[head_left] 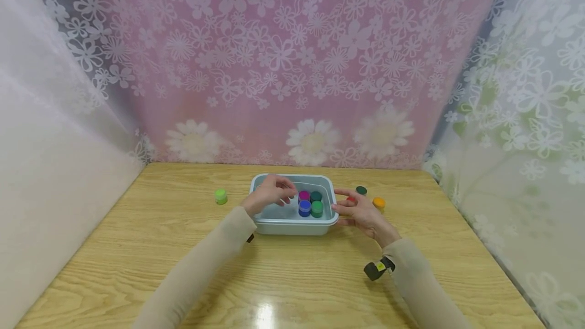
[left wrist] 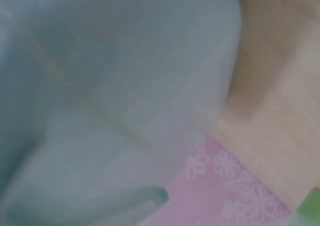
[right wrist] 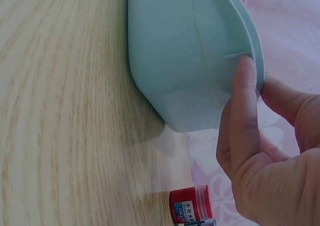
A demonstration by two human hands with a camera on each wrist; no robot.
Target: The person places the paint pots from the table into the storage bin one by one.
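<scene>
A pale blue plastic basin (head_left: 292,228) stands on the table. Inside, toward its right end, sit a magenta paint jar (head_left: 303,196), a dark green paint jar (head_left: 316,196), a blue paint jar (head_left: 304,208) and a green paint jar (head_left: 317,209). Over the basin's left half hovers my left hand (head_left: 273,193), fingers loosely bent beside the magenta jar, with nothing visible in them. My right hand (head_left: 363,215) grips the basin's right rim; the right wrist view shows fingers against the outer wall below the rim and the thumb at the rim. The left wrist view is blurred.
A light green jar (head_left: 221,196) stands left of the basin. Right of it are an orange jar (head_left: 379,203), another dark green jar (head_left: 361,190) and a red jar (right wrist: 190,204), partly behind the right hand in the head view. Floral curtains (head_left: 292,65) surround the table (head_left: 292,268).
</scene>
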